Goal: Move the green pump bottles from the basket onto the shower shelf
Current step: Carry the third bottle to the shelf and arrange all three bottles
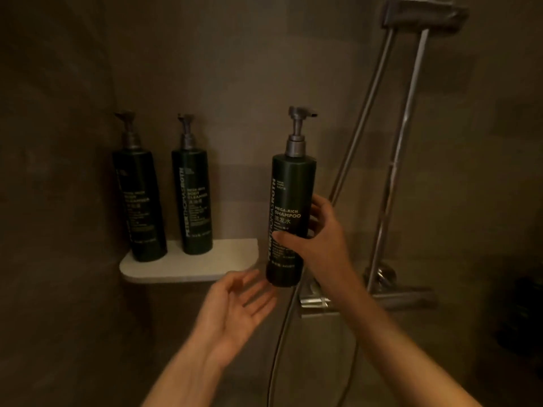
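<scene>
Two dark green pump bottles stand upright on the white shower shelf (229,259): one at the left corner (138,201) and one beside it (194,201). My right hand (320,239) grips a third green pump bottle, the shampoo bottle (289,201), by its lower half. It is held upright in the air just right of the shelf's right end. My left hand (235,312) is open, palm up, just below and left of that bottle's base, not touching it. The basket is out of sight.
A chrome shower rail (393,160) and hose (358,118) run down the wall right of the held bottle. The mixer valve (382,298) juts out below it. A dark object (523,312) sits at the far right. Dark tiled walls surround the shelf.
</scene>
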`<act>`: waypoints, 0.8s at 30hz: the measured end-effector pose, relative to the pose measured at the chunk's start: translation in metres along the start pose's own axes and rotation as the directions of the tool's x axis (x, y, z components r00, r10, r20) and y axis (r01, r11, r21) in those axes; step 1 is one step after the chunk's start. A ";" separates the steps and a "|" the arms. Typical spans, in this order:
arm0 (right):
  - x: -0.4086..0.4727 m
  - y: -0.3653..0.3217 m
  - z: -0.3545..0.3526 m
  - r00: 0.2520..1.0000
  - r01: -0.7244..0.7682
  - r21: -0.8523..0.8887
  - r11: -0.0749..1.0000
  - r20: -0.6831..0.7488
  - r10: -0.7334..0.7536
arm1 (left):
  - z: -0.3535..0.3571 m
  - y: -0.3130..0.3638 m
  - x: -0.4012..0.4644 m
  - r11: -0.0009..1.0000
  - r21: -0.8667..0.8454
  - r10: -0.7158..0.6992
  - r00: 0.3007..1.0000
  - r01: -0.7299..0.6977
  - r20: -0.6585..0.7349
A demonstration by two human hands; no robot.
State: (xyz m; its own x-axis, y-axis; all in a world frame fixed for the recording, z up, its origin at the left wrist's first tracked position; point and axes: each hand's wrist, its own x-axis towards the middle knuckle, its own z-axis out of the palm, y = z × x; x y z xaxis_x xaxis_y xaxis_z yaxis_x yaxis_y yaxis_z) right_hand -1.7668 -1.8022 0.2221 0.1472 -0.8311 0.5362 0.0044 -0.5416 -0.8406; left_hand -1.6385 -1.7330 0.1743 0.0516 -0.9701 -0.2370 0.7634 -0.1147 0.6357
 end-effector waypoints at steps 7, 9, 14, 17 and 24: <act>0.069 0.029 0.007 0.968 0.022 0.175 0.984 0.242 -0.065 | 0.022 0.007 0.034 0.969 -0.063 0.223 0.958 -0.237 -0.179; 0.083 0.036 0.013 0.948 0.019 0.200 0.980 0.306 -0.082 | 0.026 0.008 0.040 0.958 -0.069 0.254 0.936 -0.278 -0.242; 0.103 0.050 0.037 0.900 -0.030 0.265 0.964 0.426 -0.089 | 0.032 0.017 0.041 0.935 -0.035 0.321 0.886 -0.352 -0.334; 0.107 0.054 0.054 0.890 -0.036 0.285 0.958 0.444 -0.099 | 0.029 0.026 0.037 0.928 -0.009 0.344 0.868 -0.371 -0.358; 0.103 0.060 0.072 0.909 -0.017 0.271 0.962 0.406 -0.099 | 0.015 0.039 0.036 0.913 0.215 0.403 0.846 -0.347 -0.350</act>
State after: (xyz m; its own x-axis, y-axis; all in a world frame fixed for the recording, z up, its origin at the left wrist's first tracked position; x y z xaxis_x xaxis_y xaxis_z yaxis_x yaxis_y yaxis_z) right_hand -1.6799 -1.9109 0.2211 0.5346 -0.6507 0.5393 0.2702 -0.4730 -0.8386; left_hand -1.6169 -1.7757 0.2014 0.5767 -0.7919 -0.2008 0.5405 0.1855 0.8206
